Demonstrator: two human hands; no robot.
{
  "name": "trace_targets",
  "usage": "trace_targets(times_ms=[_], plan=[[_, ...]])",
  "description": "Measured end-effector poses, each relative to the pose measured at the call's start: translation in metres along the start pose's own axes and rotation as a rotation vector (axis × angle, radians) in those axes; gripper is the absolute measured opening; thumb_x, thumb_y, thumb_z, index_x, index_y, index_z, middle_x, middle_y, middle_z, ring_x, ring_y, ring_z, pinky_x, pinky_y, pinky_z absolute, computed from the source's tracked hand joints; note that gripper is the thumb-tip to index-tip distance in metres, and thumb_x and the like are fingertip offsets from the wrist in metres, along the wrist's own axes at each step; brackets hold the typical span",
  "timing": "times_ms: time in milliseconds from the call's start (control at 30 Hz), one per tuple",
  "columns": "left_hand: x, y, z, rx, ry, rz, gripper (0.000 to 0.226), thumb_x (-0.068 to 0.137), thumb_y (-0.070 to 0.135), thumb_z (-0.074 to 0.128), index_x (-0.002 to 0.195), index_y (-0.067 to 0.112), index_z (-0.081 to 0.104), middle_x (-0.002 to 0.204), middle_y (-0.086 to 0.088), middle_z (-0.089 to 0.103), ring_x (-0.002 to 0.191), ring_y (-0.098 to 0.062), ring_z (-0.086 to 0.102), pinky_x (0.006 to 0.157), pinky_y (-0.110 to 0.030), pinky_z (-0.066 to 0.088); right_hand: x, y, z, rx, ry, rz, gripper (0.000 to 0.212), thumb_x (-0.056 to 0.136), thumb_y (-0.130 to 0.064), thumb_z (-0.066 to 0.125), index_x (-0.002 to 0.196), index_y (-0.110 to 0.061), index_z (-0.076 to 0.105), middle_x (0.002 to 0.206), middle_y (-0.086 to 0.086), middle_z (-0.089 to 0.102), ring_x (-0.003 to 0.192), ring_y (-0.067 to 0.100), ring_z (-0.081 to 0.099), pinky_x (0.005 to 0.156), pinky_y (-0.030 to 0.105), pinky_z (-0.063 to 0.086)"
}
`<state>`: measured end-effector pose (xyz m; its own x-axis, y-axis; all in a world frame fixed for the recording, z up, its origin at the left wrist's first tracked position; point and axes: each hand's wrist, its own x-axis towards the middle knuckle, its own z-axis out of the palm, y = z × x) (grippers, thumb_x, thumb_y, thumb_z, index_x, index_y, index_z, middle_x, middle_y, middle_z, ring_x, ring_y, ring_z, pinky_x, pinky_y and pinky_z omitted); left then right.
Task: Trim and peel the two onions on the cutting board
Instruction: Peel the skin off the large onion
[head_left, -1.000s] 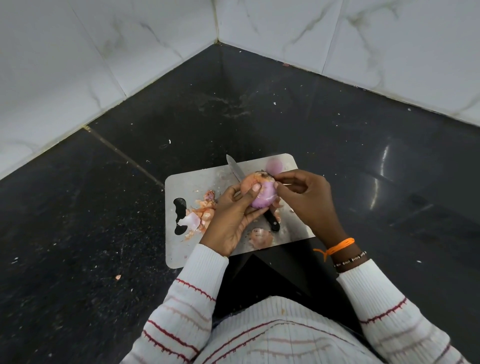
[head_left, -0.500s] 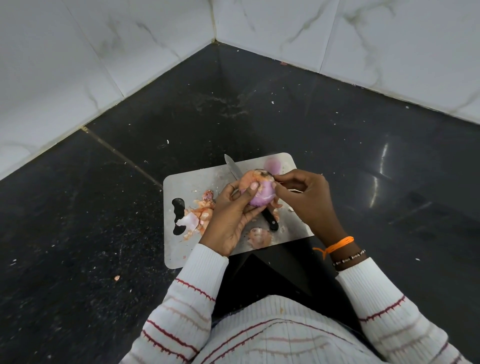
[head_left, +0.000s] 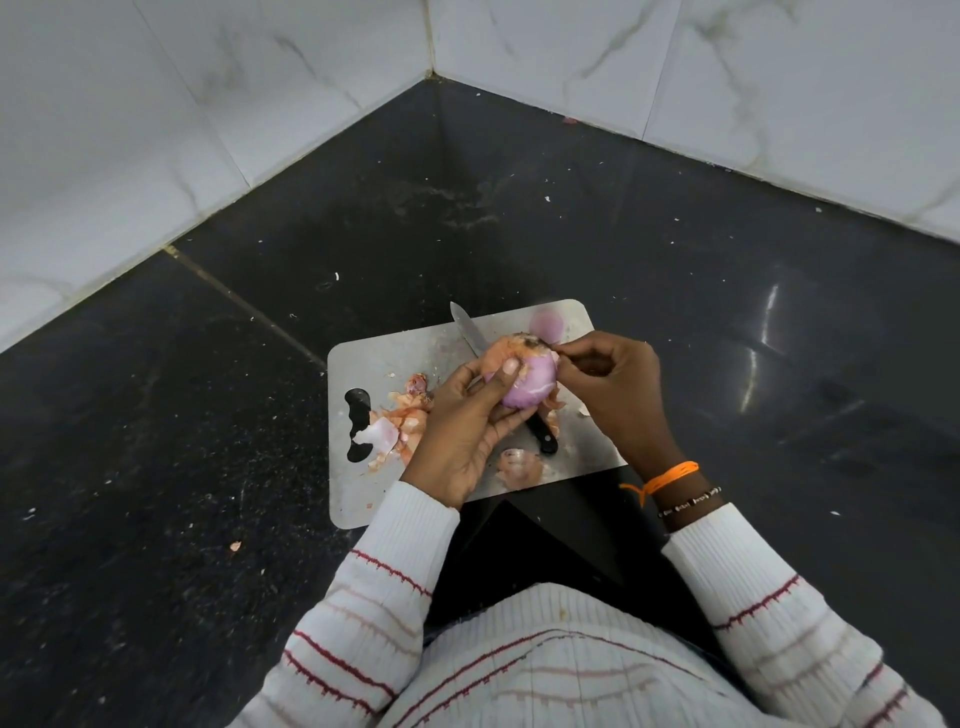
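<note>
My left hand (head_left: 462, 421) grips a partly peeled onion (head_left: 527, 382) above the steel cutting board (head_left: 395, 353); purple flesh shows below, papery orange skin clings on top. My right hand (head_left: 613, 387) pinches the skin at the onion's upper right edge. A second, peeled purple onion (head_left: 546, 322) sits at the board's far right corner, half hidden behind the held one. A black-handled knife (head_left: 470, 332) lies across the board under my hands, blade pointing away.
Peeled skins and trimmed ends (head_left: 400, 421) lie on the board's left side, and one cut end (head_left: 519, 465) near its front edge. The board rests on a dark countertop (head_left: 208, 415) in a corner of white marble-tiled walls (head_left: 156, 130).
Both hands stay at the onion with only slight shifts; my right hand's fingers have worked along the skin at the top edge.
</note>
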<state>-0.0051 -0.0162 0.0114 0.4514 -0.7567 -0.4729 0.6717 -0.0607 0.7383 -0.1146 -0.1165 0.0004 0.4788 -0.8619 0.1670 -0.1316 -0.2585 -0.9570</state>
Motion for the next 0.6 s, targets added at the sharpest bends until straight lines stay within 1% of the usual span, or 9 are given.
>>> trace_targets(times_ms=[100, 167, 233, 333, 400, 467, 533, 600], plan=[[-0.001, 0.000, 0.002, -0.009, -0.014, 0.010, 0.037, 0.087, 0.017, 0.061, 0.121, 0.005, 0.054, 0.112, -0.014, 0.067, 0.092, -0.022, 0.071, 0.078, -0.030, 0.059, 0.001, 0.002, 0.000, 0.041, 0.025, 0.039, 0.013, 0.079, 0.002, 0.066, 0.082, -0.009, 0.073, 0.075, 0.004, 0.071, 0.070, 0.011, 0.067, 0.068, 0.023, 0.054], [0.000, 0.001, 0.003, -0.023, -0.012, 0.013, 0.038, 0.086, 0.017, 0.062, 0.121, 0.005, 0.054, 0.115, -0.014, 0.065, 0.096, -0.022, 0.069, 0.078, -0.030, 0.059, 0.000, 0.002, 0.001, 0.099, 0.042, 0.072, 0.011, 0.084, -0.002, 0.062, 0.085, -0.004, 0.073, 0.079, 0.008, 0.072, 0.074, 0.016, 0.069, 0.072, 0.029, 0.056], [0.000, 0.000, 0.004, -0.027, 0.004, 0.011, 0.042, 0.085, 0.015, 0.064, 0.124, 0.005, 0.052, 0.120, -0.015, 0.062, 0.100, -0.023, 0.068, 0.079, -0.029, 0.058, -0.002, 0.000, 0.003, 0.141, 0.042, 0.090, 0.010, 0.086, -0.009, 0.063, 0.086, -0.004, 0.072, 0.081, 0.009, 0.071, 0.076, 0.019, 0.070, 0.072, 0.031, 0.057], [0.000, -0.002, 0.003, -0.003, 0.021, 0.019, 0.042, 0.085, 0.011, 0.065, 0.125, 0.007, 0.052, 0.120, -0.015, 0.061, 0.102, -0.023, 0.067, 0.082, -0.030, 0.058, -0.003, -0.001, 0.010, 0.054, 0.011, 0.041, 0.006, 0.083, -0.013, 0.068, 0.086, -0.008, 0.068, 0.087, 0.006, 0.070, 0.077, 0.018, 0.069, 0.070, 0.027, 0.056], [0.000, -0.002, 0.003, -0.009, 0.020, 0.022, 0.041, 0.086, 0.009, 0.064, 0.124, 0.007, 0.052, 0.120, -0.015, 0.061, 0.101, -0.023, 0.067, 0.080, -0.030, 0.058, -0.002, 0.001, 0.012, -0.005, 0.008, 0.003, 0.004, 0.085, -0.011, 0.066, 0.086, -0.008, 0.065, 0.090, 0.003, 0.067, 0.080, 0.017, 0.067, 0.071, 0.029, 0.055], [0.000, -0.001, 0.003, -0.030, 0.006, 0.014, 0.036, 0.086, 0.008, 0.063, 0.121, 0.008, 0.054, 0.116, -0.013, 0.062, 0.098, -0.022, 0.067, 0.078, -0.029, 0.058, 0.000, 0.004, 0.012, -0.038, 0.012, -0.008, 0.003, 0.087, -0.009, 0.061, 0.086, -0.007, 0.063, 0.089, 0.001, 0.065, 0.080, 0.019, 0.065, 0.071, 0.034, 0.055], [-0.002, 0.000, 0.003, -0.057, -0.037, -0.005, 0.029, 0.087, 0.007, 0.061, 0.116, 0.009, 0.056, 0.110, -0.012, 0.065, 0.092, -0.020, 0.069, 0.078, -0.028, 0.058, 0.002, 0.010, 0.011, -0.064, 0.020, 0.001, 0.005, 0.089, -0.008, 0.058, 0.085, -0.008, 0.061, 0.087, 0.003, 0.064, 0.076, 0.023, 0.065, 0.070, 0.042, 0.056], [-0.003, 0.002, 0.003, -0.071, -0.083, -0.013, 0.026, 0.087, 0.008, 0.059, 0.113, 0.009, 0.057, 0.108, -0.012, 0.066, 0.089, -0.019, 0.070, 0.077, -0.027, 0.058, 0.003, 0.015, 0.011, -0.087, 0.030, 0.010, 0.011, 0.088, -0.008, 0.058, 0.081, -0.015, 0.059, 0.085, 0.003, 0.063, 0.074, 0.026, 0.065, 0.069, 0.047, 0.055]])
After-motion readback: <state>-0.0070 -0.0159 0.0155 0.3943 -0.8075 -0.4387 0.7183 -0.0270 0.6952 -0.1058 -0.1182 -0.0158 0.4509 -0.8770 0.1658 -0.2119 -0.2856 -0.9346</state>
